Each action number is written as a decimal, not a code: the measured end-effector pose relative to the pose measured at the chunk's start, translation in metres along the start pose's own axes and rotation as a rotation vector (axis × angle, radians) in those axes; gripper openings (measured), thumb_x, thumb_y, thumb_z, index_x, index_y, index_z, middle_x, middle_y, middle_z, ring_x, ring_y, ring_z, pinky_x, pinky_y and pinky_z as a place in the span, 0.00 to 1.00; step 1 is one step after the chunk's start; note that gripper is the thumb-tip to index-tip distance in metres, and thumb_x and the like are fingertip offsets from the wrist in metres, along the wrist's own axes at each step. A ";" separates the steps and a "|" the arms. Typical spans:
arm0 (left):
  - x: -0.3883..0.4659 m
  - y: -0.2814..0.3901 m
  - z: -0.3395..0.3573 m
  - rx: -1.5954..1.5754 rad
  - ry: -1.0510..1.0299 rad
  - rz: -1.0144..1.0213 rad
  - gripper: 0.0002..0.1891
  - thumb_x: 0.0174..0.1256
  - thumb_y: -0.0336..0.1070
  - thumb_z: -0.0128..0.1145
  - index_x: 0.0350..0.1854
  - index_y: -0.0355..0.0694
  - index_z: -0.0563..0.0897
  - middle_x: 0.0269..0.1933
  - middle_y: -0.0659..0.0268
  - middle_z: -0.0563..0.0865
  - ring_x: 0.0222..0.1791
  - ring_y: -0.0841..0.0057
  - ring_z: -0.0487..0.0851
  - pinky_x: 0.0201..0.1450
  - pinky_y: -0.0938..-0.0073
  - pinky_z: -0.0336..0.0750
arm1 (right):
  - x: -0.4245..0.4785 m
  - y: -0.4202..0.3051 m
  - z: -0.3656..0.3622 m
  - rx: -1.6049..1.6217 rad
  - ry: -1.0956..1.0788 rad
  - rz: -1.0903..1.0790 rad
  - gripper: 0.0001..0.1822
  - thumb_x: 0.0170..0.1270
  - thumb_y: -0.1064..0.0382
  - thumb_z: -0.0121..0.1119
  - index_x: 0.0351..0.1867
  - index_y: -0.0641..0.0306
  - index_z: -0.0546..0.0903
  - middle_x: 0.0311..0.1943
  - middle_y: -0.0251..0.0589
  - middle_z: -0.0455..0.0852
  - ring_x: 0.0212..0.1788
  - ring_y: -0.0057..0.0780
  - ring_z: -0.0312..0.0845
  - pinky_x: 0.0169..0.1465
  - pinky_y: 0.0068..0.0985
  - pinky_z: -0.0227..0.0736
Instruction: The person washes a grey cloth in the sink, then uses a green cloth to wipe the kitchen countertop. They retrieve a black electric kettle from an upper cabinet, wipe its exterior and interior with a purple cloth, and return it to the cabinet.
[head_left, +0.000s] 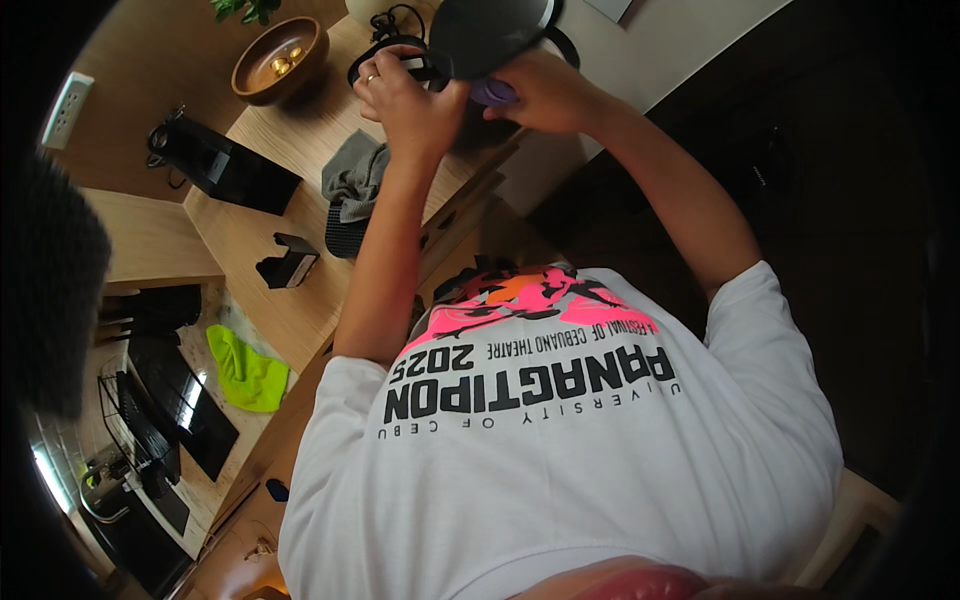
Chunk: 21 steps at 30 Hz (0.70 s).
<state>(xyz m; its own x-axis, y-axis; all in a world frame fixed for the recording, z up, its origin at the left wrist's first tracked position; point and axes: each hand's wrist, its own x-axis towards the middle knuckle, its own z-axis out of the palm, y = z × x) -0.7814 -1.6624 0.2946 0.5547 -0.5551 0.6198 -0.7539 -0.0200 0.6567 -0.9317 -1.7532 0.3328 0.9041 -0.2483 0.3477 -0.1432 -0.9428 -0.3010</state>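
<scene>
At the top of the head view, a dark, round-faced appliance (487, 34) stands over the wooden counter (262, 150). Its exact kind cannot be told. My left hand (412, 109), with a ring on one finger, is closed around a black handle-like part (421, 69) at its left side. In my right hand (551, 90) is a bunched purple cloth (495, 91), held against the lower edge of the dark round face. Part of the cloth is hidden by my fingers. A crumpled grey cloth (352, 169) lies beside my left forearm, partly over a black ridged item (343, 232).
On the counter are a wooden bowl (251, 75) with gold-coloured pieces inside, a tall black box (225, 165) with a cord, and a small black holder (289, 262). A yellow-green cloth (247, 371) lies near a black cooktop (180, 397). A white wall (667, 67) borders the right side.
</scene>
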 end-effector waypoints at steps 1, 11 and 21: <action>0.003 -0.001 -0.007 0.020 -0.064 0.013 0.29 0.47 0.52 0.68 0.47 0.39 0.74 0.48 0.54 0.74 0.57 0.54 0.68 0.59 0.54 0.61 | 0.004 0.003 -0.009 -0.001 0.027 0.006 0.29 0.46 0.53 0.72 0.51 0.58 0.78 0.42 0.45 0.83 0.46 0.47 0.78 0.49 0.37 0.72; 0.010 -0.058 -0.017 -0.281 -0.303 0.166 0.17 0.48 0.28 0.71 0.41 0.34 0.80 0.37 0.65 0.82 0.38 0.81 0.80 0.42 0.81 0.73 | -0.009 0.018 -0.024 0.017 0.956 -0.133 0.21 0.42 0.52 0.75 0.38 0.56 0.81 0.32 0.36 0.86 0.35 0.35 0.83 0.40 0.32 0.77; -0.003 -0.048 -0.014 -0.650 -0.558 -0.269 0.11 0.53 0.29 0.69 0.38 0.36 0.83 0.25 0.74 0.82 0.23 0.90 0.74 0.26 0.85 0.68 | 0.050 -0.045 -0.055 -0.344 0.502 0.076 0.16 0.52 0.55 0.67 0.41 0.56 0.82 0.35 0.41 0.86 0.38 0.40 0.83 0.43 0.36 0.77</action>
<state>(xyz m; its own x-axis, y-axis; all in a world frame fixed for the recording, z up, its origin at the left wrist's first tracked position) -0.7424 -1.6479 0.2670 0.3044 -0.9263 0.2220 -0.1807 0.1727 0.9683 -0.9023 -1.7350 0.4124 0.5979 -0.3133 0.7378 -0.3974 -0.9152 -0.0666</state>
